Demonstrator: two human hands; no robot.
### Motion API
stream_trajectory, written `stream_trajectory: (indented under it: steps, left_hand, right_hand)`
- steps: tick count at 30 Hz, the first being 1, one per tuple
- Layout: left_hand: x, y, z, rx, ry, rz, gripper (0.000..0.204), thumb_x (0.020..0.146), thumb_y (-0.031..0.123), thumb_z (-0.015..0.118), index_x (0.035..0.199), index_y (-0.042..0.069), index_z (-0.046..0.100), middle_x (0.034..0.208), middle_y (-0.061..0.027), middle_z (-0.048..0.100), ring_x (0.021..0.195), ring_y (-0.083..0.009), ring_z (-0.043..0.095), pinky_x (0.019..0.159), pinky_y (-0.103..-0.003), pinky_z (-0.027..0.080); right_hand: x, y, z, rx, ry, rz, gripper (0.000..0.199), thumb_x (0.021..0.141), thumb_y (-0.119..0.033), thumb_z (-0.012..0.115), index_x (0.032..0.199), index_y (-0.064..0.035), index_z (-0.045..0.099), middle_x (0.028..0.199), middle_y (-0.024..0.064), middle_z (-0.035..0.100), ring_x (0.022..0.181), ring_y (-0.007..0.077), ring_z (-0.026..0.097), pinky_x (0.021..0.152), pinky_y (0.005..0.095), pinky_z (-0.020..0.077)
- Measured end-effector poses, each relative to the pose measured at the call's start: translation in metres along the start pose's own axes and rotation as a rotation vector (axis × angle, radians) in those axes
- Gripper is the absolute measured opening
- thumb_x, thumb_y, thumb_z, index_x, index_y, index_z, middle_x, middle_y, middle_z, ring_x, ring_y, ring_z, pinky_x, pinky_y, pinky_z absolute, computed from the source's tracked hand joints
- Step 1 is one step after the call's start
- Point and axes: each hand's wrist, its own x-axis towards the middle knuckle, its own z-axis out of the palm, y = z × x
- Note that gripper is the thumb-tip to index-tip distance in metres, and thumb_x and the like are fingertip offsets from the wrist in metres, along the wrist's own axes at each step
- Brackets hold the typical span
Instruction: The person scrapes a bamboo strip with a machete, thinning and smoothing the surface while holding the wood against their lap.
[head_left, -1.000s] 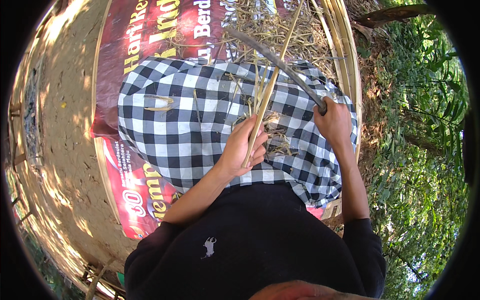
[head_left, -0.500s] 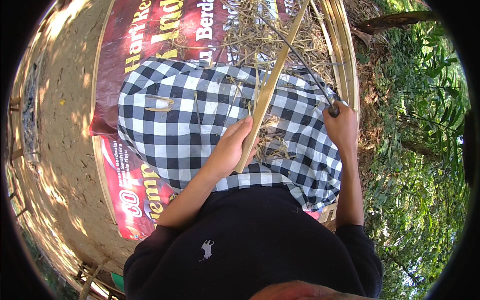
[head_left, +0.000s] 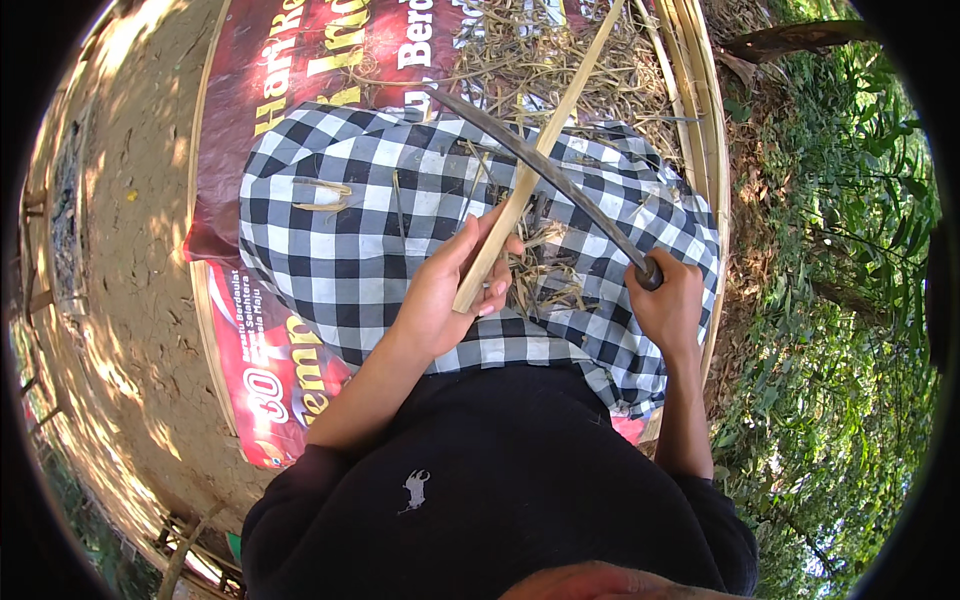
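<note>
Relative to the preceding frame, the right hand [head_left: 668,305] is lowered in the view, and the curved, dark-bladed knife [head_left: 590,207] is turned so that more of its flat is shown. The lower end of the pale wooden strip [head_left: 568,107] is shifted up and leftward with the left hand [head_left: 441,283]. The strip is held in the left hand, laid slantwise across the palm, with the thumb at its left side and the fingers curled beneath. The knife's handle is gripped in the right hand, whose fingers are closed tightly around it. The strip is crossed by the blade beyond the left hand; whether the two touch cannot be told. Below both, a black-and-white checked cloth [head_left: 335,245] is spread over the lap and strewn with shavings [head_left: 548,287]. Farther off, a red printed banner [head_left: 232,130] is partly covered by more shavings.
</note>
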Motion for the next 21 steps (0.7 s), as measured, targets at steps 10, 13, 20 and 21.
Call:
stream_trajectory:
  steps: [10, 13, 20, 21]
  left_hand:
    - [0.010, -0.026, -0.018, -0.101, -0.231, -0.138, 0.030, 0.106, 0.032, 0.048, 0.099, 0.003, 0.055, 0.076, -0.0014, 0.052, 0.055, -0.0084, 0.044, 0.051, -0.025, 0.038]
    - [0.012, -0.031, -0.013, -0.039, -0.190, -0.128, 0.036, 0.108, 0.038, 0.044, 0.092, 0.006, 0.052, 0.066, -0.0012, 0.049, 0.044, -0.0083, 0.037, 0.040, -0.024, 0.034]
    - [0.025, -0.045, -0.006, 0.049, -0.108, -0.041, 0.031, 0.109, 0.038, 0.041, 0.097, 0.010, 0.047, 0.068, 0.0038, 0.042, 0.038, -0.0022, 0.031, 0.033, -0.020, 0.026]
    - [0.021, -0.043, -0.002, 0.030, -0.148, -0.048, 0.030, 0.109, 0.038, 0.042, 0.098, 0.011, 0.047, 0.068, 0.0044, 0.042, 0.039, -0.0025, 0.030, 0.034, -0.020, 0.025]
  right_hand:
    - [-0.029, -0.006, 0.013, 0.039, -0.022, -0.305, 0.020, 0.070, -0.015, 0.078, 0.071, -0.0052, 0.060, 0.059, 0.0122, 0.059, 0.055, 0.0346, 0.059, 0.054, 0.0435, 0.0444]
    - [-0.036, -0.010, 0.015, 0.065, -0.010, -0.371, 0.018, 0.066, -0.011, 0.076, 0.071, -0.0057, 0.060, 0.059, 0.0119, 0.057, 0.055, 0.0336, 0.057, 0.054, 0.0427, 0.0438]
    - [-0.044, -0.018, 0.019, 0.086, -0.085, -0.498, 0.014, 0.064, -0.013, 0.073, 0.072, -0.0080, 0.062, 0.061, 0.0109, 0.059, 0.058, 0.0328, 0.060, 0.058, 0.0427, 0.0462]
    - [-0.040, -0.012, 0.021, 0.086, -0.076, -0.528, 0.015, 0.065, -0.014, 0.071, 0.074, -0.0063, 0.063, 0.062, 0.0117, 0.059, 0.059, 0.0338, 0.060, 0.060, 0.0448, 0.0468]
